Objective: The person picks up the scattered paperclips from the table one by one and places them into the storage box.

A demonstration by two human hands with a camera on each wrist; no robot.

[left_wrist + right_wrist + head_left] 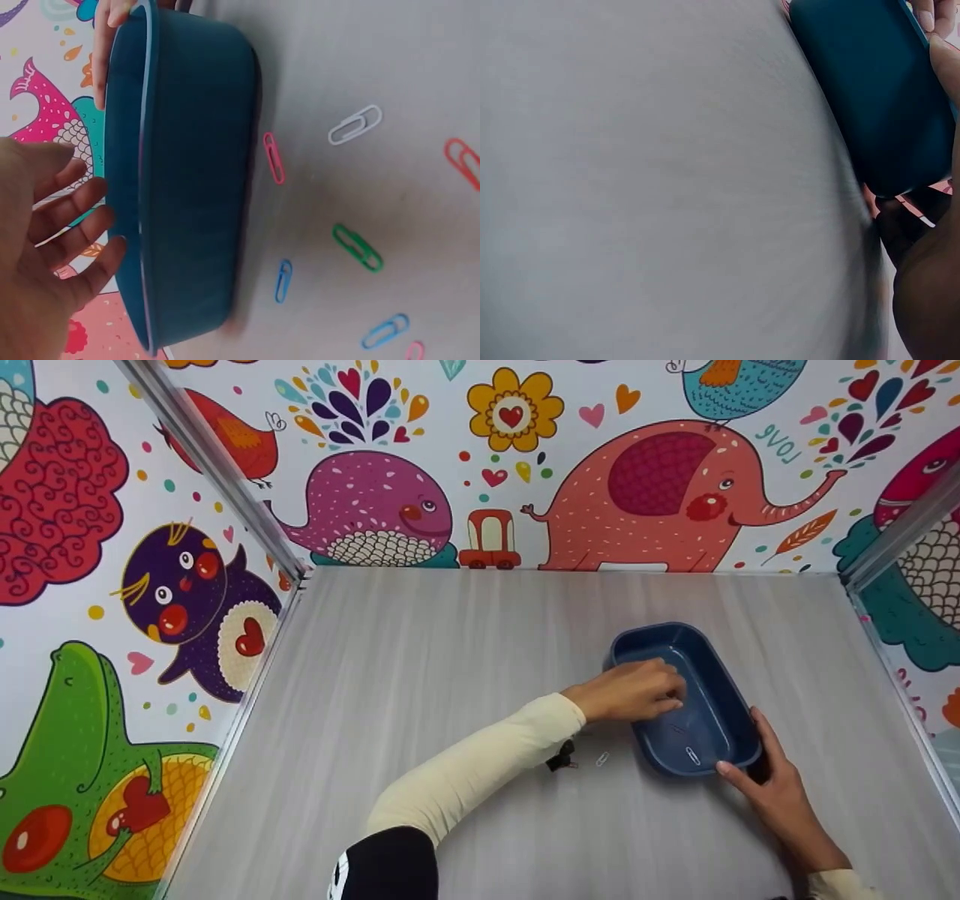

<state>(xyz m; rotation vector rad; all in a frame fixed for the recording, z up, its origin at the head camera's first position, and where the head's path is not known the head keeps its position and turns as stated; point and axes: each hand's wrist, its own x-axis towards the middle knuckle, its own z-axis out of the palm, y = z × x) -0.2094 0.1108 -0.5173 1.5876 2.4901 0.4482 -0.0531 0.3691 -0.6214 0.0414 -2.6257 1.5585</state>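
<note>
A blue plastic basin stands on the table at the right of the head view. My left hand hovers over its opening; in the left wrist view its fingers are loosely bent, apart from the thumb, with nothing seen between them. With my right hand I grip the basin's near right corner, thumb on the rim. Inside lie a white paper clip and a faint darker one. Outside, beside the basin, are a white paper clip, a green paper clip and a blue paper clip.
More paper clips, including a red paper clip and a pink paper clip, lie on the light wooden table. A small black object shows under the left forearm. Printed panels with metal edge strips border the table.
</note>
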